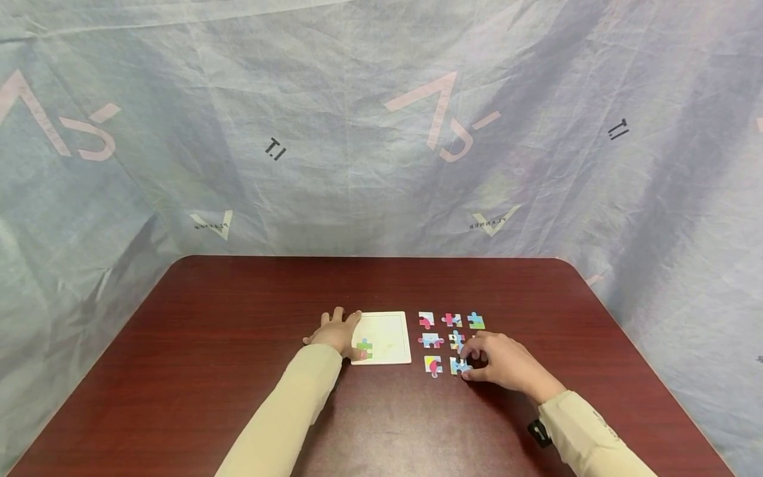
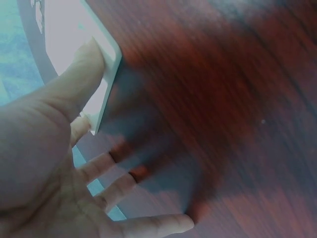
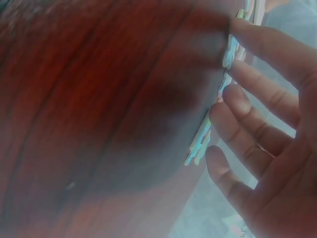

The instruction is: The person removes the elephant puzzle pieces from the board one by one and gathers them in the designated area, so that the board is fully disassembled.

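My left hand [image 1: 335, 334] rests on the left edge of a white puzzle tray [image 1: 381, 314], fingers spread. In the left wrist view, its thumb lies over the rim of the tray [image 2: 112, 47]. A green puzzle piece [image 1: 364, 346] sits in the tray's lower left corner, partly covered by the thumb. To the right, my right hand [image 1: 503, 361] pinches a blue puzzle piece [image 1: 457, 366] by its edges between thumb and index finger, at table level. The right wrist view shows that piece [image 3: 231, 49] between the two fingertips.
Loose puzzle pieces lie in rows right of the tray, among them a pink one [image 1: 426, 320], a blue-green one [image 1: 475, 321] and a yellow-pink one [image 1: 433, 365]. The right hand partly hides others. Beyond the dark red table [image 1: 238, 291] hangs a grey cloth [image 1: 357, 165].
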Demonstrator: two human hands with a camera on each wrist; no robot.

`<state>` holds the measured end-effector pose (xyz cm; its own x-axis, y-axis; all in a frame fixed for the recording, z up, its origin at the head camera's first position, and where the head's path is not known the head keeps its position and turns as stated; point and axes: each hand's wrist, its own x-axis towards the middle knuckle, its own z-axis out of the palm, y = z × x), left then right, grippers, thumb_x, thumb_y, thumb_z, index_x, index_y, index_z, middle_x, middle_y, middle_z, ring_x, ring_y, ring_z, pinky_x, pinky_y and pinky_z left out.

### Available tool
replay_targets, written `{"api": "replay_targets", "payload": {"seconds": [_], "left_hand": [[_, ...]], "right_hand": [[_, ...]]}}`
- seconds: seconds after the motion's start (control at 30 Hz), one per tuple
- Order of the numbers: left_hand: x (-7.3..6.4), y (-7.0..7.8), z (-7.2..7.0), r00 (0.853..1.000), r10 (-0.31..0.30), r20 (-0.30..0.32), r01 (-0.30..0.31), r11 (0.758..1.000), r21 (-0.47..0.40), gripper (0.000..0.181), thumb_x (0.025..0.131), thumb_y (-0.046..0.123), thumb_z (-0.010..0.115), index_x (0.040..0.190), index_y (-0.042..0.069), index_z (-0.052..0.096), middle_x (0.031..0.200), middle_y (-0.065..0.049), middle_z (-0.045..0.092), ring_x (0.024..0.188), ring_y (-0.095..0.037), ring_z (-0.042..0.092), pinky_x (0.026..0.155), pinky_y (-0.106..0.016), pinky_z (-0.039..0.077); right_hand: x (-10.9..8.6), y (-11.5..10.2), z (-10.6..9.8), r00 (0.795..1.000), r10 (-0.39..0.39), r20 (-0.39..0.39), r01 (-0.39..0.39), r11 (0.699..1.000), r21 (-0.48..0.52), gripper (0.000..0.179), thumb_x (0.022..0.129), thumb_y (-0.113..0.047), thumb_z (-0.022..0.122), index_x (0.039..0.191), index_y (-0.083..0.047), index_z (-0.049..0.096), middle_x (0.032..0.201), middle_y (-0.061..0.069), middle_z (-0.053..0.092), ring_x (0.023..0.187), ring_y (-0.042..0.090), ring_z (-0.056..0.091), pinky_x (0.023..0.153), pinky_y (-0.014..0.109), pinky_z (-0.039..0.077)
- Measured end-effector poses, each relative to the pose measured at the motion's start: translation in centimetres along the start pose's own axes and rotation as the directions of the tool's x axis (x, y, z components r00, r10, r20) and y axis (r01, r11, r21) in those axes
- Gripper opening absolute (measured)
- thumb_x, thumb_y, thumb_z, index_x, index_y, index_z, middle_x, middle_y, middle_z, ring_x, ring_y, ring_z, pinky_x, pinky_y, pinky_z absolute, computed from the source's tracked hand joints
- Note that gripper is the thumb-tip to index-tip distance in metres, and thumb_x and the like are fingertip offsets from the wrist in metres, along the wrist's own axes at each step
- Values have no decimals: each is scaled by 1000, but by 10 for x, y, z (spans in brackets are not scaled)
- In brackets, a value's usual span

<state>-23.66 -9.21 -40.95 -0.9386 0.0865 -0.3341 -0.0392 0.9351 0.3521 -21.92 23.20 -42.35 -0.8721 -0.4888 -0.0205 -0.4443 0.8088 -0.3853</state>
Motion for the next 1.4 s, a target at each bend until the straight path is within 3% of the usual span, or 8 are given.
{"api": "replay_targets", "payload": {"seconds": [0.4, 0.73, 1.0, 1.4], "left_hand": [[-4, 1, -5, 1000, 1, -3, -1, 1000, 12, 86, 87, 26, 83, 159, 17, 37, 163, -20, 24, 150, -44, 19, 98, -81, 33], [-10, 5, -6, 1000, 15, 3, -14, 1000, -12, 87, 87, 29, 82, 159, 17, 36, 163, -20, 23, 150, -45, 16, 97, -83, 31], [1, -1, 4, 1000, 12, -12, -12, 1000, 7, 88, 87, 29, 83, 160, 19, 35, 162, -20, 25, 149, -45, 19, 95, -83, 33], [-16, 6, -10, 1000, 8, 14, -7, 1000, -23, 84, 89, 28, 81, 159, 15, 37, 162, -21, 23, 150, -45, 16, 99, -82, 31]], "right_hand": [[15, -9, -4, 988, -125, -91, 135, 984, 116, 13, 91, -19, 78, 102, -13, 76, 80, -14, 58, 69, 3, 52, 60, 26, 46], [41, -35, 8, 975, -205, -79, 211, 975, 64, 9, 92, -19, 77, 99, -13, 77, 78, -13, 57, 67, 1, 48, 61, 24, 45], [54, -48, 11, 988, -141, -71, 146, 986, 81, 12, 90, -20, 79, 99, -13, 76, 80, -8, 56, 67, 6, 49, 58, 26, 43], [72, -77, 24, 986, -142, -81, 147, 988, 51, 12, 88, -19, 81, 96, -13, 77, 82, -2, 60, 68, 7, 50, 61, 26, 45]]}}
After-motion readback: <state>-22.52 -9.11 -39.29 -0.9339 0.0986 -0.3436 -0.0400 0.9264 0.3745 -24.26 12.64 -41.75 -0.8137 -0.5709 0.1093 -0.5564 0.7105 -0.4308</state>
